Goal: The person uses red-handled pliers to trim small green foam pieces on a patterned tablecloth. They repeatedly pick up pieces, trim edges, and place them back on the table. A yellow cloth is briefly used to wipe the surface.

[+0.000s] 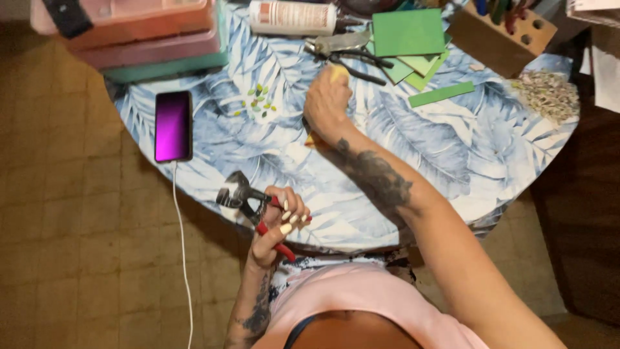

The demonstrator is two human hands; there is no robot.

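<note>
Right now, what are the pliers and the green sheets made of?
Pliers in the left hand: dark metal head, dull; red handles look plastic or rubber coated. Green sheets: flat, matte, crisp straight edges, stacked thin; probably glass or card, can't tell which.

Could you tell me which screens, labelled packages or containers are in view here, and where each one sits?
Phone: left edge of the table, flat rectangle, screen glowing purple-magenta, white cable trailing down.
Bottle: top centre, lying on its side, white with an orange-brown label.
Plastic boxes: top left, stacked, pink and teal.
</note>
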